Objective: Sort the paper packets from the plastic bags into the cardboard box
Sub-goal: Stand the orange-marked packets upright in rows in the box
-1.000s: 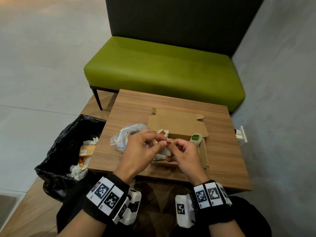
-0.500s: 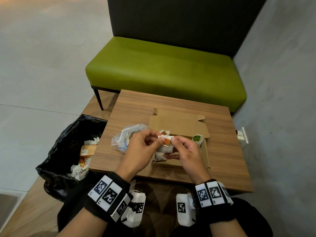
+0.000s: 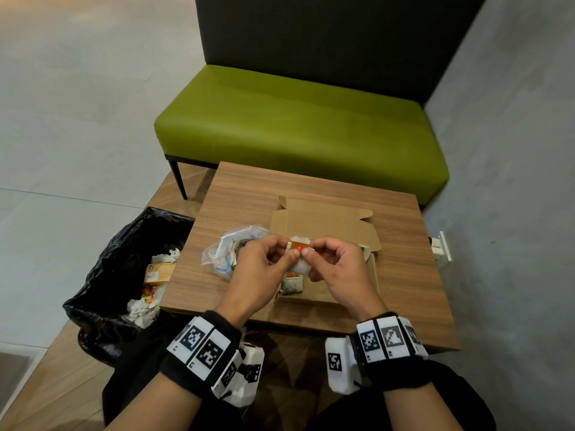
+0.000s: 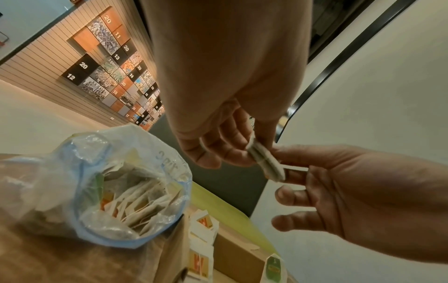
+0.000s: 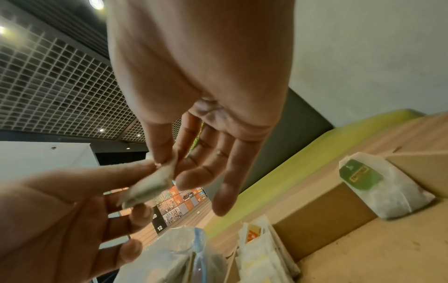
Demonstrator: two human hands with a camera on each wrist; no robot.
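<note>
On the floor at the far left, a black bin bag [image 3: 102,275] stands open beside the table, holding crumpled paper and an orange carton. On the wooden table [image 3: 311,188], left of centre, a clear plastic bag [image 3: 228,250] lies on its side, its mouth open toward the hands and packed with packets. The left hand [image 3: 259,269] pinches the left end of a paper packet [image 3: 299,246] between thumb and forefinger, the other fingers loosely curled. The packet is held above the box, its long axis running left to right, its orange label facing up. The right hand [image 3: 336,265] pinches its right end in the same way. Both hands screen much of the cardboard box [image 3: 323,225], which lies open with its lid flap folded back; several packets stand inside it, and a green-labelled packet [image 5: 378,183] leans at its right wall. Behind the table stands a green bench [image 3: 295,126] with a dark back; a grey wall closes the right side.
</note>
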